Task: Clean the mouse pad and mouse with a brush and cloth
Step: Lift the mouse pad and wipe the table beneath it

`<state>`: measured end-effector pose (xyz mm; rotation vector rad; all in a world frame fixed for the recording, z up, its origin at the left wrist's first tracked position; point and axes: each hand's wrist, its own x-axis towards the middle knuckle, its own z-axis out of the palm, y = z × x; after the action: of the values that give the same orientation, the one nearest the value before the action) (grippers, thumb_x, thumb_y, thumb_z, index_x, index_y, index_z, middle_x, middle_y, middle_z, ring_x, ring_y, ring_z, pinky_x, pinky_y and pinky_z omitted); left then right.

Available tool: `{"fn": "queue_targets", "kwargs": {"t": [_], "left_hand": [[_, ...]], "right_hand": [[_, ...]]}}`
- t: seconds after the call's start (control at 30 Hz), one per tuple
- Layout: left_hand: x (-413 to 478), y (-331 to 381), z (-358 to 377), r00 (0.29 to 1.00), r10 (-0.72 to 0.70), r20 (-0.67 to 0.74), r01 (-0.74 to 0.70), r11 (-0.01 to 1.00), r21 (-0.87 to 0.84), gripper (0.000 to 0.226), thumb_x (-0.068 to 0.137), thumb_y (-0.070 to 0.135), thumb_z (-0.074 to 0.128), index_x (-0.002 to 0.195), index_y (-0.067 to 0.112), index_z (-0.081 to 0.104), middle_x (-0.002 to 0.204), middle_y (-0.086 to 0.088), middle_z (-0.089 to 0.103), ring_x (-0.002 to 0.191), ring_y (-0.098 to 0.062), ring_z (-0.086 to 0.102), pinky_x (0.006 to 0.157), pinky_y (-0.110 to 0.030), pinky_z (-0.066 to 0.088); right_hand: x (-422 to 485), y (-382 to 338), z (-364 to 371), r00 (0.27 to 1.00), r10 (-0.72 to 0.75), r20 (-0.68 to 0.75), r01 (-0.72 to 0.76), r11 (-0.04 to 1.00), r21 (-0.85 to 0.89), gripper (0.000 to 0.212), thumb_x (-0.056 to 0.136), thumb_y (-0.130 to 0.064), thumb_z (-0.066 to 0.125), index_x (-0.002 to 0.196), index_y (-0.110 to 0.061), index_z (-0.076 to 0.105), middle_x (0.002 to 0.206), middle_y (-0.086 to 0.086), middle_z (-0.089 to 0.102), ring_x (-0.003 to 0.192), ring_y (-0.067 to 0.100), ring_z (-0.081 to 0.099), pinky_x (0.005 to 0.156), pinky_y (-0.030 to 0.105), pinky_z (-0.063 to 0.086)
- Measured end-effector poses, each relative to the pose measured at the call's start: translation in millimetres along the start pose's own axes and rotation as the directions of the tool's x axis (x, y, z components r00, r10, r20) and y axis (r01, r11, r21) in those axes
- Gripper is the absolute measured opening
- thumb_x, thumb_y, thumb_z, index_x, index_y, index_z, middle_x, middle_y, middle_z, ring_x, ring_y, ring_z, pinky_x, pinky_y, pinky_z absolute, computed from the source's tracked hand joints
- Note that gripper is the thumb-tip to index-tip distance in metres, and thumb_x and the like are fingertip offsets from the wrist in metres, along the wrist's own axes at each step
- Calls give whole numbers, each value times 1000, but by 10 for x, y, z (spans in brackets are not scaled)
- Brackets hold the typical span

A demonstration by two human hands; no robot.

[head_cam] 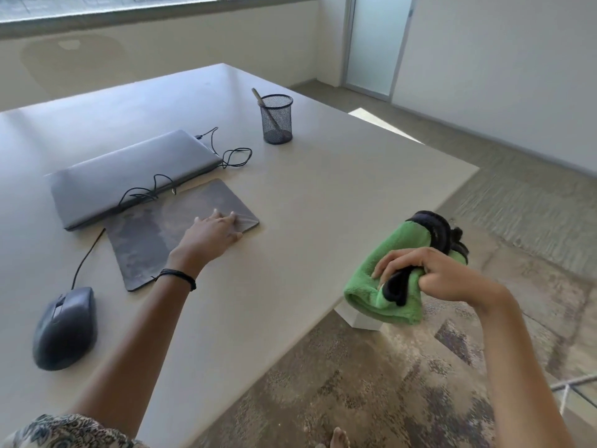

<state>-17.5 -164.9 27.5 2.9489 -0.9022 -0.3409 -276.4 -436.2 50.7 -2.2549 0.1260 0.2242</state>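
Cloth [381, 273] bunched in the right hand [442, 276] past the tabletop's right edge should wipe the mouse pad [145, 234] the flat, spread left hand [213, 231] pins, mouse [64, 328] waiting near the front-left corner.

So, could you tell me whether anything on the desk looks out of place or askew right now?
Yes: the mouse sits off the mouse pad, on the bare table to the pad's near left. The pad lies skewed, one edge against the closed laptop, and the mouse's cable loops untidily across the lid. Nothing looks spilled or damaged.
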Motion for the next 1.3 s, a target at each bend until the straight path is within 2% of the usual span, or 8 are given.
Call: {"fn": "queue_targets", "kwargs": {"t": [0.13,0.2,0.33,0.5,0.63,0.8,1.0,1.3], "left_hand": [[2,243,-114,995,89,-38,-92,992,-87,48,95,39,43,138,20,40,139,-8,48,129,-27,43,102,-34,35],[-3,442,-175,989,124,-75,-134,980,-145,50,93,43,45,138,24,40,134,-5,54,127,-24,47,100,-35,39],[18,850,-219,955,262,-140,-291,922,-257,41,91,45,48,128,28,51,132,3,56,120,-18,54,98,-36,44],[28,1306,-258,879,439,-187,-460,678,-574,20,91,25,56,103,14,68,100,-3,70,87,-17,66,87,-38,53],[-56,1598,-334,854,489,-178,-429,470,-772,20,95,17,50,105,10,65,95,-2,68,73,1,64,67,-13,48],[-12,1738,-378,886,411,-214,-358,315,-879,24,96,24,47,115,14,59,105,0,65,90,-13,65,78,-29,51],[148,1785,-452,941,206,-267,-303,171,-938,24,94,34,49,105,15,60,104,-6,66,93,-16,67,79,-31,56],[434,1801,-524,979,-42,-202,-202,9,-979,31,92,34,53,103,6,63,90,-11,67,78,-22,69,72,-32,59]], "right_hand": [[-82,85,-230,984,114,-140,-125,990,-71,68,63,16,33,88,-36,68,92,-10,71,96,15,64,85,38,52],[-124,58,-309,960,145,-240,-158,987,-35,68,70,20,35,91,-37,65,88,-13,69,88,6,62,74,27,48],[-146,-44,-435,884,119,-451,-117,993,32,64,80,16,41,90,-45,59,90,-23,61,87,-8,53,73,15,38],[7,-129,-559,843,108,-527,-49,991,126,44,81,5,57,101,-34,61,98,-11,66,94,3,59,78,23,47],[265,-260,-581,814,99,-572,-5,987,163,40,82,1,58,104,-32,58,102,-4,66,96,11,61,83,32,49],[634,-404,-629,811,28,-584,-7,999,39,28,82,-3,56,106,-18,59,94,6,67,92,22,61,82,39,50],[1044,-547,-693,816,-76,-573,31,996,-88,25,84,-11,56,107,-18,58,86,4,65,86,22,60,70,29,45],[1419,-545,-815,883,-112,-456,11,976,-217,32,86,-43,58,112,-24,55,102,4,66,101,25,60,86,41,52]]}}
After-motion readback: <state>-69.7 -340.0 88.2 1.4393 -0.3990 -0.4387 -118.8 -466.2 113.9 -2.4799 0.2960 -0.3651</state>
